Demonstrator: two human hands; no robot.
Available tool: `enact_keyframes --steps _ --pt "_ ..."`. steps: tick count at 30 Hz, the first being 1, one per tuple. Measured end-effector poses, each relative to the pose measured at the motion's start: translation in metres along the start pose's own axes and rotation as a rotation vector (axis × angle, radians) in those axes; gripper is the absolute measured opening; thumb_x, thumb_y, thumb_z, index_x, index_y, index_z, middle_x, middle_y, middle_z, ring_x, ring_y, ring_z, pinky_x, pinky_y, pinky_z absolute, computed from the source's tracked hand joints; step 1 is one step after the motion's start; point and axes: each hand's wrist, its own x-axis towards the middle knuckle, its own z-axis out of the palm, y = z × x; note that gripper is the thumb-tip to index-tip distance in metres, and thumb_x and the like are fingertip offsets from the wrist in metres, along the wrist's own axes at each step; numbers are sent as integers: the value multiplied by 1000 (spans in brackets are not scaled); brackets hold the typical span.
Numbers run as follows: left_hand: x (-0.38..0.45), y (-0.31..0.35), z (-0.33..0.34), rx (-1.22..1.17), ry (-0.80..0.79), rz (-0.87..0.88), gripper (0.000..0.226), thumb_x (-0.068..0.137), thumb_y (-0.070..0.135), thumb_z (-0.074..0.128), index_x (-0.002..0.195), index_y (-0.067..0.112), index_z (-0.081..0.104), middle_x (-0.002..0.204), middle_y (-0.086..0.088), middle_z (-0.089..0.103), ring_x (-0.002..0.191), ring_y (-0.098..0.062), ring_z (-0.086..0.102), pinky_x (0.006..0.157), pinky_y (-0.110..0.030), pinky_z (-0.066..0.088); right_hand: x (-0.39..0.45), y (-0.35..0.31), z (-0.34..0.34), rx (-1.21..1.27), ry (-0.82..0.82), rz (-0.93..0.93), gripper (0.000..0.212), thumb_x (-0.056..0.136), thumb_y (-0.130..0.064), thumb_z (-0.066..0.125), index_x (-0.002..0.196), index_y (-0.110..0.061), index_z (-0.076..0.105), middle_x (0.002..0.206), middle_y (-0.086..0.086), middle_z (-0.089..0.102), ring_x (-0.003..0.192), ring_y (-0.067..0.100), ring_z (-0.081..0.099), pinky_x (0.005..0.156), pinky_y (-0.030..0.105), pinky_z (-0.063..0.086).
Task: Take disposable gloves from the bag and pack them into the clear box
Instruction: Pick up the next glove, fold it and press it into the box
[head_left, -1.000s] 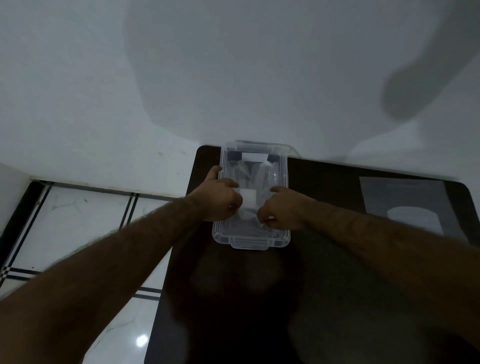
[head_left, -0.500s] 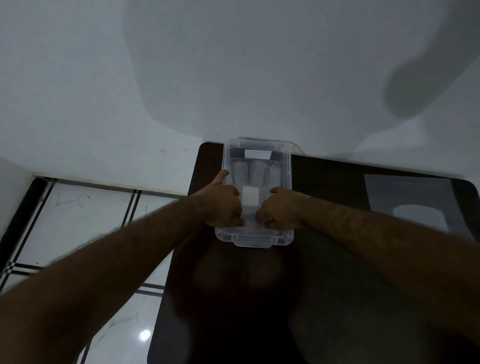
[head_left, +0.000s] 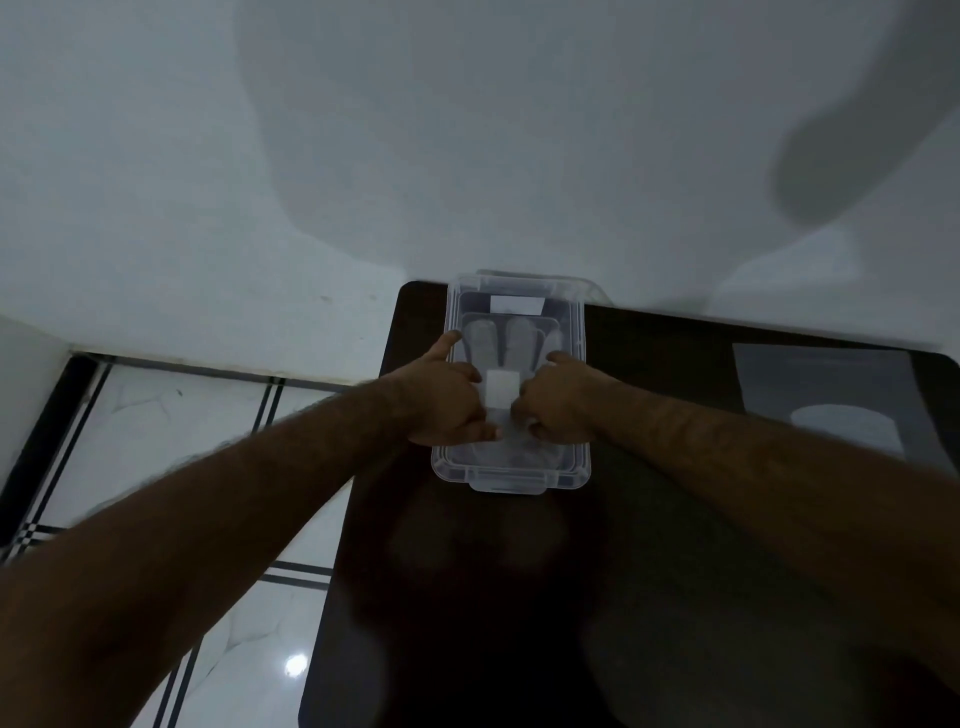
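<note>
A clear plastic box (head_left: 582, 332) stands at the far left corner of the dark table (head_left: 675, 597). Inside it lies a see-through disposable glove (head_left: 501, 340), its fingers pointing away from me, with a small white label near the cuff. My left hand (head_left: 441, 400) and my right hand (head_left: 558, 400) are both inside the box, fingers curled on the glove's cuff end on either side of the label. The glove bag (head_left: 831, 400) lies flat at the right side of the table, away from both hands.
A white wall rises just behind the table. To the left, beyond the table's edge, is a white tiled floor (head_left: 156, 441) with black lines. A lid-like clear edge (head_left: 592, 288) shows behind the box.
Both hands have pressed the glove lower and flatter in the box, and its fingers now lie spread toward the far end. The view has shifted slightly.
</note>
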Motion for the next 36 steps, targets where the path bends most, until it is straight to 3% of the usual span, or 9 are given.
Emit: enact_keyframes --steps 4,6,9,14,23,26,30,32,36 --pt "1 0 -6 -14 -45 -9 68 109 69 21 120 30 75 118 1 76 143 -21 54 126 -69 -13 6 0 -7 -16 -16 52 47 105 -46 55 147 -26 53 137 8 63 130 31 59 123 63 27" --pt "3 -8 -6 0 72 0 73 106 72 14 115 33 75 114 6 77 137 -19 59 126 -70 -10 7 -1 -11 -8 -48 57 46 105 -47 53 147 -26 54 135 7 64 130 31 59 123 63 25" --pt "7 -24 -9 110 166 -46 90 96 78 -1 123 33 72 122 9 77 145 -21 54 124 -73 -8 7 -1 -13 -3 -74 58 44 105 -45 54 145 -26 56 133 6 64 131 30 58 123 64 23" --pt "10 -30 -17 203 90 -89 80 101 80 12 113 30 74 110 6 76 135 -22 58 124 -76 -2 8 3 -8 -4 -38 71 45 105 -46 52 146 -27 54 137 7 63 132 32 58 124 65 20" --pt "13 -24 -22 169 61 -107 75 104 77 21 122 26 73 122 1 75 140 -24 56 126 -74 -6 17 21 -14 62 -73 125 49 102 -47 60 145 -24 54 136 5 63 133 30 58 124 64 21" --pt "11 -22 -19 202 87 -79 79 103 77 16 124 27 73 123 3 75 144 -24 53 125 -76 -4 15 21 -13 32 -60 119 47 104 -45 57 146 -24 54 138 6 63 136 31 56 124 67 16" --pt "4 -10 -13 173 125 -28 75 106 73 14 124 31 73 123 6 75 148 -23 50 124 -72 -9 5 15 -14 -21 28 89 31 106 -43 49 127 -27 65 119 1 68 123 27 63 123 73 16" --pt "-2 4 -9 147 93 27 78 105 72 9 120 33 75 119 8 77 148 -22 49 123 -70 -14 -3 5 -16 8 -45 24 28 106 -43 48 120 -28 67 109 -4 66 118 22 64 122 71 18" --pt "-12 30 -8 52 -31 32 79 105 75 13 116 29 76 127 -1 73 148 -24 48 126 -67 -14 -15 -16 -15 -54 -155 -64 35 107 -49 46 128 -32 68 120 -3 69 124 22 61 124 67 17"
